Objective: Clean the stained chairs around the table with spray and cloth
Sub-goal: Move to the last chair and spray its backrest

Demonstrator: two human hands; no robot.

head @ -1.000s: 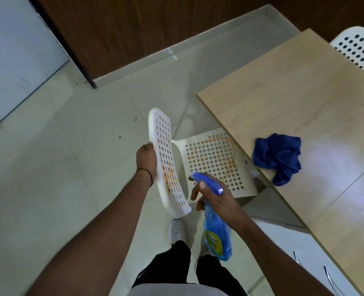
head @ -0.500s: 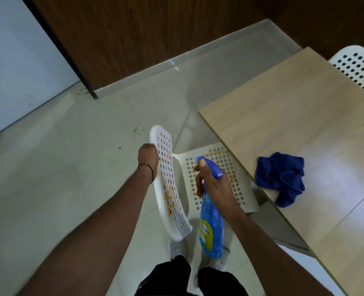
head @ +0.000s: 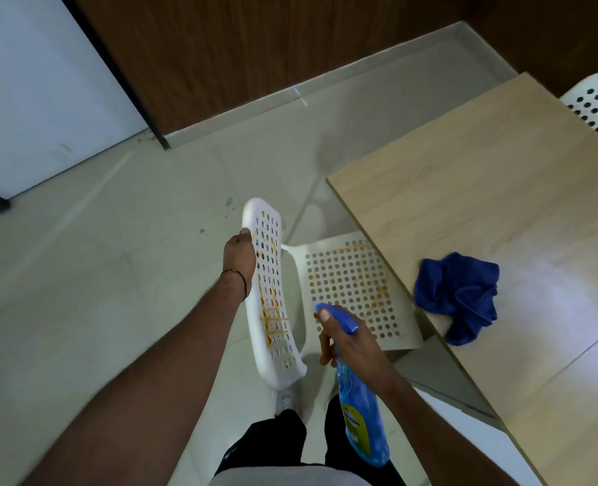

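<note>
Grips: right hand (head: pixel 355 349) curled round spray bottle (head: pixel 360 419), thumb atop its head; left hand (head: pixel 239 261) clasping the stained backrest (head: pixel 273 303) by its edge. Seat (head: pixel 352 292), orange-ringed, at 1 o'clock of bottle. Cloth (head: pixel 460 296) on table (head: pixel 501 191), 3 o'clock of seat. Hazards, as judged: spray passing through perforations onto floor (head: pixel 115 282); mist wetting the left hand.

L hand (head: pixel 238 255) grips stained chair (head: pixel 273 292) back | R hand (head: pixel 352 349) holds spray bottle (head: pixel 360 415)
</note>
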